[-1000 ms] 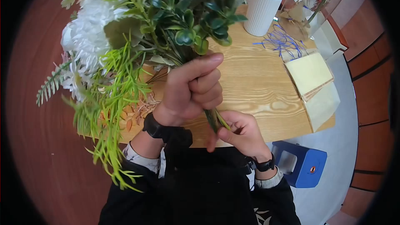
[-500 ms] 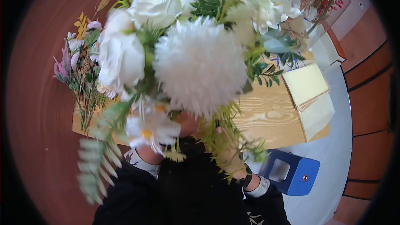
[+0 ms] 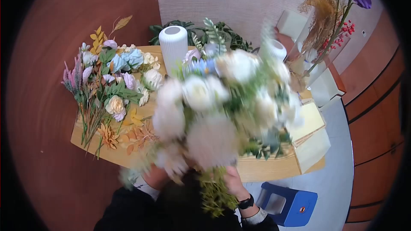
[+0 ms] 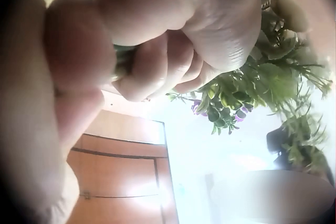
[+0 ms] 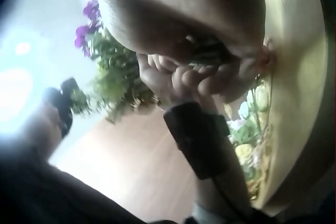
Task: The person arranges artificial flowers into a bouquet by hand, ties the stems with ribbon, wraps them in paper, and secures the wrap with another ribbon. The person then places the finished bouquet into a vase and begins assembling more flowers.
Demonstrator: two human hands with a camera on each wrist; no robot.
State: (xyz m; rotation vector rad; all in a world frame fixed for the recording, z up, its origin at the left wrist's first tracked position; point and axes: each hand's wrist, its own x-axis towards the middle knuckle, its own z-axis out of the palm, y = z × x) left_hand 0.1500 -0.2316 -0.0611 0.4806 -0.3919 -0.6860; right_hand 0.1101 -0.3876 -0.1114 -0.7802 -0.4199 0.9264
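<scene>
A large artificial bouquet [image 3: 199, 94] of white flowers and greenery fills the middle of the head view, blurred, its blooms facing up toward the camera. Behind it my left hand is mostly covered there; the left wrist view shows this left hand [image 4: 226, 29] with fingers curled round the green stems [image 4: 124, 58]. My right hand [image 3: 233, 182] is just below the blooms, beside trailing greenery. From the left wrist, the right hand's thumb and finger [image 4: 79, 45] appear at the stems, close by the left fist. The lower stem ends are hidden.
Loose artificial flowers [image 3: 115, 77] lie across the left of the wooden table [image 3: 257, 171]. A ribbed white vase [image 3: 173, 51] stands at the back, another white vase [image 3: 275, 50] further right. Wrapping paper sheets [image 3: 310, 122] lie at the right edge, above a blue stool [image 3: 295, 209].
The bouquet has tipped from leaning left to showing its blooms upward, covering my hands, then moved slightly lower. The head view has shifted, bringing the back vase and loose flowers into sight.
</scene>
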